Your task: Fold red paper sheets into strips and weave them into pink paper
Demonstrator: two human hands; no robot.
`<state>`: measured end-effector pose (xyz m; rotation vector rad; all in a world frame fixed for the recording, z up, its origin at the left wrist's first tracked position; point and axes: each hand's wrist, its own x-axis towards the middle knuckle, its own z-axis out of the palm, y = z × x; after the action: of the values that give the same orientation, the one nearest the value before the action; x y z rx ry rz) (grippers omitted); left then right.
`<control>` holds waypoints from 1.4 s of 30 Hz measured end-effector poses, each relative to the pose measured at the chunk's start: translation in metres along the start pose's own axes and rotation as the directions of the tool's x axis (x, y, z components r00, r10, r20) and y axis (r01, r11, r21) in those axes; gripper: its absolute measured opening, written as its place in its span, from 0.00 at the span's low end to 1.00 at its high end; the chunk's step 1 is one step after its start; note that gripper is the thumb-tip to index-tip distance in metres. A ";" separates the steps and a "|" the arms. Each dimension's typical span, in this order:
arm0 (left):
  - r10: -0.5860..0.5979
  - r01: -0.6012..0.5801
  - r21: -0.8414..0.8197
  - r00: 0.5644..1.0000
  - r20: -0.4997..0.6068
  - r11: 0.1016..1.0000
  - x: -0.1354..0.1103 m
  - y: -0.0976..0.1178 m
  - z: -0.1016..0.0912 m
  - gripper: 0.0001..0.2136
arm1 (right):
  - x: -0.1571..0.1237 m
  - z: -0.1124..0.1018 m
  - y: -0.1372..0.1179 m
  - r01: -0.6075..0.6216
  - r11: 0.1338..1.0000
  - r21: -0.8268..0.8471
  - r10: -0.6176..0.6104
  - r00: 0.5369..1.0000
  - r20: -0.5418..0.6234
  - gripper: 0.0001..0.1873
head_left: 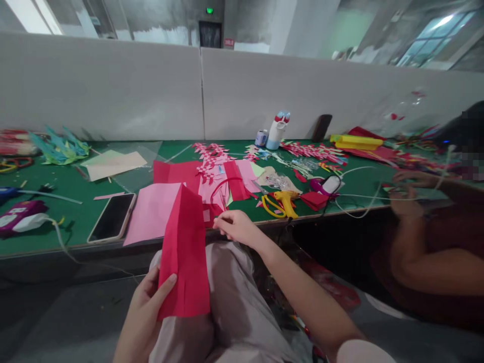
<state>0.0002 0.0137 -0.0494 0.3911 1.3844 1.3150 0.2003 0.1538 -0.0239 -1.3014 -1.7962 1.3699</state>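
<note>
My left hand (151, 297) is closed on a folded sheet of red paper (189, 257), thumb on top. The sheet stands upright above my lap, with a crease along its length and a short slit or crease line near its lower end. To its right, my right hand (234, 227) is at the table edge, fingers pinched together and apart from the sheet. Whether anything sits in that pinch I cannot make out. Just beyond it lie a curved red strip (223, 186) and red paper pieces (236, 184). Pink paper (151, 209) rests on the table behind the held sheet.
A phone (113, 217) lies left of the pink paper. Yellow-handled scissors (272, 205) and woven pink-red paper strips (212, 156) lie on the green table (170, 151). A white bottle (278, 132) stands by the partition (264, 96). At right, a co-worker's hands (406, 194) work near white cords.
</note>
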 end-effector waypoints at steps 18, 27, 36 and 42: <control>0.259 -0.406 0.375 0.886 0.384 0.833 -0.062 -0.037 0.007 0.17 | -0.052 0.045 -0.031 0.215 0.830 0.515 -0.184 0.977 -0.110 0.17; 0.538 -0.626 0.485 0.777 0.325 0.611 -0.059 -0.024 -0.011 0.17 | -0.099 0.029 -0.026 0.278 0.957 0.086 -0.285 0.955 0.088 0.10; 0.772 -0.658 0.693 0.591 0.233 0.295 -0.067 0.010 -0.029 0.20 | -0.143 0.006 -0.032 0.436 0.795 -0.423 -0.336 0.896 0.291 0.11; 0.524 -0.537 0.490 0.833 0.179 0.686 -0.075 -0.001 -0.035 0.17 | -0.151 -0.011 -0.043 0.467 0.720 -0.513 -0.324 0.880 0.346 0.10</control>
<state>-0.0048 -0.0651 -0.0236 1.2672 1.6744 1.3519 0.2531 0.0203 0.0402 -0.9363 -2.6220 0.7631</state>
